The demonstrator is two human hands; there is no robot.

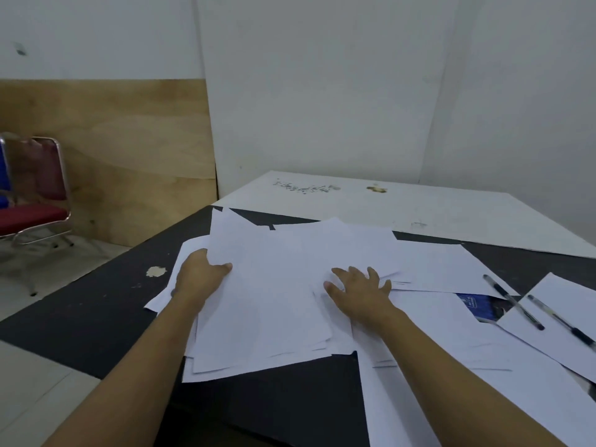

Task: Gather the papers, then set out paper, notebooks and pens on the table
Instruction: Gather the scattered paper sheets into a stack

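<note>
A dark table (96,317) stands by a white wall (322,91). Messy papers (274,304) lie on it. The left hand (200,275) pinches the pile's edge, likely to pull it together. The right hand (361,288) lies flat, fingers spread, holding sheets still.

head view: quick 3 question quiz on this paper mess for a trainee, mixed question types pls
1. True or false: the left hand grips the edge of the paper pile.
2. How many pens lie at the right?
3. The right hand is: A pinching a pen, B pressing flat on the pile with fingers spread, C holding a notebook.

Key: 1 true; 2 two; 3 B.
</note>
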